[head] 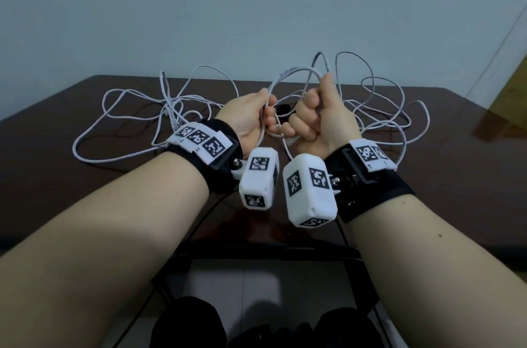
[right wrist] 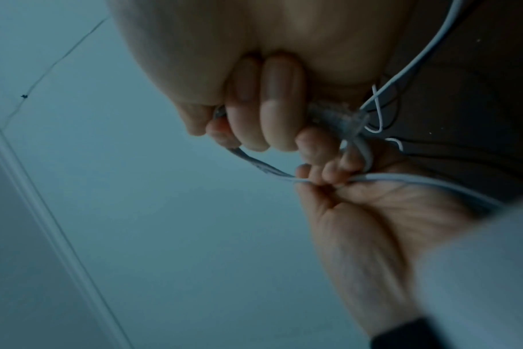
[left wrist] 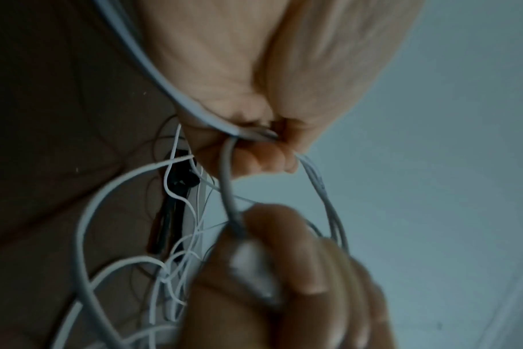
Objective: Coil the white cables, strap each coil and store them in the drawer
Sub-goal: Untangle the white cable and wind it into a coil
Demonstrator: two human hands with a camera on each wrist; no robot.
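Loose white cables (head: 119,108) sprawl in tangled loops across the dark brown table (head: 57,176). Both hands are raised close together above the table's middle. My left hand (head: 263,113) pinches a strand of white cable (left wrist: 164,78) between thumb and fingers. My right hand (head: 310,116) is a fist around the same cable, whose loop (head: 296,74) arches between the two hands. The clear plug end (right wrist: 341,118) sticks out of the right fist by the left fingers. A small black strap (head: 282,109) lies on the table behind the hands, mostly hidden.
More cable loops (head: 399,108) lie at the back right, reaching near the table's far edge by the pale wall (head: 256,5). The table's near edge (head: 256,248) is below my wrists, with floor and dark knees beneath. No drawer shows.
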